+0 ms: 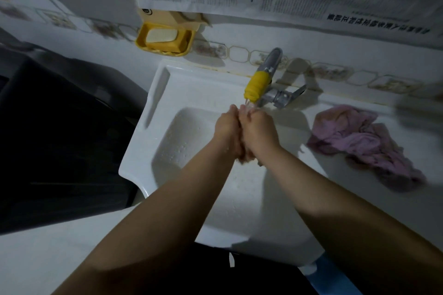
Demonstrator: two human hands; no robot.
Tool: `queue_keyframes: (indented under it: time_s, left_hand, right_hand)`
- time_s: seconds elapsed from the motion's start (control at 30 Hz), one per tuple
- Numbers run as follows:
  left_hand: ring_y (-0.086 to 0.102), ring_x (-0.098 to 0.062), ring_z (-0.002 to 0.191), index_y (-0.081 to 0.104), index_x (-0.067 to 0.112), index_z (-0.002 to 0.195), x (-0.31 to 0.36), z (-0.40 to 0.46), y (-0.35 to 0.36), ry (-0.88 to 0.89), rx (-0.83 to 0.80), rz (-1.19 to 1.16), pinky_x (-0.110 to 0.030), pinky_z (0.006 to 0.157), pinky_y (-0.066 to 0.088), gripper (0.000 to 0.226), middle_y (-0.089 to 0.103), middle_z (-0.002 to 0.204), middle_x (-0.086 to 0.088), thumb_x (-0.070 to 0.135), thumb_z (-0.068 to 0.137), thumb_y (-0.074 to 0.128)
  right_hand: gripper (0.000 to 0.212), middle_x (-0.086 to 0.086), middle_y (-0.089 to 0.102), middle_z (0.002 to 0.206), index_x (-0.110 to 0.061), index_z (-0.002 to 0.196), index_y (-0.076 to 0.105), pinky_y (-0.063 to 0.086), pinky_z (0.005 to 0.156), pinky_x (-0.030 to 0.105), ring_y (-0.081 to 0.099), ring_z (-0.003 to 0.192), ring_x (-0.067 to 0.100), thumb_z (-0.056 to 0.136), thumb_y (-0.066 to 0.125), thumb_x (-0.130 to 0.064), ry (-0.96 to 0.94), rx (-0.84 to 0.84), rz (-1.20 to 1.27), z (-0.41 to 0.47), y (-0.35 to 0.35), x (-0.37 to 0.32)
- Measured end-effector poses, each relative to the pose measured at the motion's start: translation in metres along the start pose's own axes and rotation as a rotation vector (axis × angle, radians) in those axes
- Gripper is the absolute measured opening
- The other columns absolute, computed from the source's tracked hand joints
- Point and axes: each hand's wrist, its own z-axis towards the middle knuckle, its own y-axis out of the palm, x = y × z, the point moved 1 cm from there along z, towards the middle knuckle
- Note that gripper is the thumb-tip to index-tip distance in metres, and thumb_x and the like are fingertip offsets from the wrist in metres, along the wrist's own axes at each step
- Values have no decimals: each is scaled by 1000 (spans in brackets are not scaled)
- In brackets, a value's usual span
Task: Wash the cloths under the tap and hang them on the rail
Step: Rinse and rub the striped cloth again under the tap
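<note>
Both hands together under the tap, over the white sink.
Left hand (226,127) and right hand (260,130) pressed together below yellow-nozzled metal tap (255,86); white ceramic sink (182,141) wet; crumpled pink cloth (362,143) on worktop (335,167) right; yellow soap dish (165,39) on wall.

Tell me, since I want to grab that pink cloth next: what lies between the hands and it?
In the head view, only bare white sink rim lies between the right hand and the pink cloth on the ledge.
</note>
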Motion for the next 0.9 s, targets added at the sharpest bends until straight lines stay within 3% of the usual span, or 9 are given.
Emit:
queue_keyframes:
  time_s: [0.1, 0.2, 0.23, 0.3, 0.37, 0.43, 0.67, 0.8, 0.9]
  left_hand:
    - [67, -34, 93, 59, -1, 113, -4, -2, 7, -18, -24, -6, -33, 63, 57, 46, 68, 96, -20, 40, 99, 43]
    - [56, -32, 116, 51, 3, 126, 15, 8, -2, 37, 17, 39, -37, 96, 45, 39, 55, 131, -19, 31, 97, 51]
    - [56, -31, 115, 50, 5, 126, 15, 8, -4, 70, 84, 145, -36, 95, 43, 37, 55, 129, -18, 27, 96, 53]
    - [64, -28, 87, 59, 10, 105, 9, 2, -5, -44, -47, -181, -36, 72, 52, 25, 63, 101, -14, 32, 98, 50]
    - [65, -22, 63, 63, 15, 94, 2, -5, -7, -75, -197, -141, -29, 53, 53, 29, 64, 87, -10, 38, 99, 45]
    - [61, -19, 51, 63, 18, 82, 6, -3, -18, -76, -245, -84, -27, 50, 53, 32, 60, 75, -7, 41, 98, 47]
    - [43, -11, 52, 37, 19, 72, 43, 6, -68, 297, -536, 706, -20, 43, 37, 38, 41, 61, -2, 2, 84, 69]
    - [49, -10, 54, 59, 11, 78, 52, 5, -68, 390, -299, 1530, -13, 46, 38, 13, 53, 60, 4, 15, 82, 71]
    - [50, -15, 60, 60, 6, 75, 52, 5, -66, 606, -155, 1551, -12, 45, 31, 24, 56, 63, -1, 25, 88, 63]
  right_hand:
    - [37, 14, 65, 85, -15, 79, 57, 44, 71, 33, 62, 89, 35, 100, 35, -37, 40, 47, 73, 15, -2, 8]
    - [48, 18, 67, 85, -11, 85, 62, 47, 72, 36, 63, 85, 34, 100, 31, -43, -94, 25, 1, -4, 12, -1]
    - [51, 17, 67, 84, -9, 88, 63, 45, 70, 35, 63, 84, 34, 100, 29, -44, -136, 21, -66, -10, 11, -6]
    - [52, 15, 67, 83, -9, 88, 63, 43, 70, 34, 63, 85, 33, 100, 29, -46, -89, 24, -140, -3, 7, -8]
    - [51, 16, 68, 91, -10, 92, 63, 44, 73, 33, 63, 90, 34, 98, 30, -49, -32, 11, -170, 17, 1, 2]
    - [54, 16, 69, 96, -11, 96, 63, 50, 81, 36, 63, 92, 33, 94, 33, -56, -23, -102, -140, 27, -3, 16]
    - [44, 2, 57, 67, -16, 68, 56, 41, 61, 30, 56, 66, 20, 92, 48, -52, -26, -416, -19, 25, -27, 44]
    - [53, 1, 56, 61, -10, 80, 57, 44, 54, 32, 53, 54, 19, 69, 74, -59, 7, -649, -114, 20, -27, 50]
    - [41, -7, 60, 55, -12, 87, 57, 44, 50, 26, 55, 51, 18, 68, 83, -39, 67, -778, -20, 17, -25, 57]
